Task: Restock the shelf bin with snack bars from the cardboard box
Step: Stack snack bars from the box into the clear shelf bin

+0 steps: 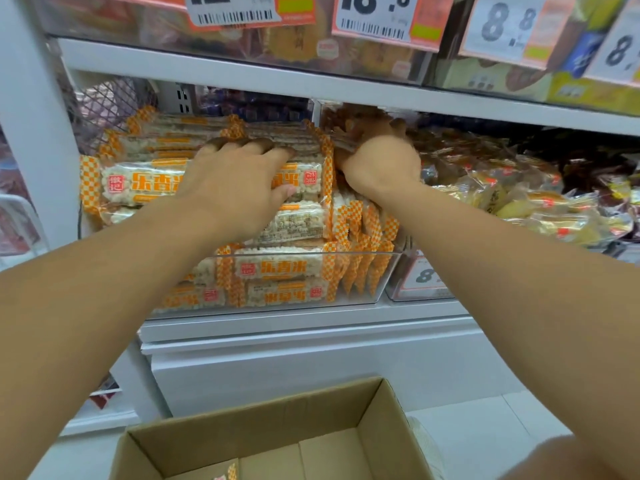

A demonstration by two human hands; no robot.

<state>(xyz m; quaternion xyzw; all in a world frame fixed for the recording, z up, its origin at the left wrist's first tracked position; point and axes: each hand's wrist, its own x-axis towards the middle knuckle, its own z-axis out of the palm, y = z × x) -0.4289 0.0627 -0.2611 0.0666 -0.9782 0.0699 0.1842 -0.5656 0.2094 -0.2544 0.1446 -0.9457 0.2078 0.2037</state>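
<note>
Orange-and-white checked snack bars (145, 181) are stacked high in a clear plastic shelf bin (384, 271) on the lower shelf. My left hand (235, 181) lies flat on the top of the stack with its fingers spread. At the stack's right end, my right hand (381, 157) is blurred, with its thumb low and its fingers curled over the bars' ends. The open cardboard box (374, 420) stands on the floor below, with the corner of one bar (227, 474) showing inside it.
A neighbouring bin (422, 289) to the right holds yellow wrapped pastries (540, 209). A white shelf board (242, 81) runs close above the stack, with price tags (377, 15) hanging from the upper shelf. A white upright post (38, 133) stands at the left.
</note>
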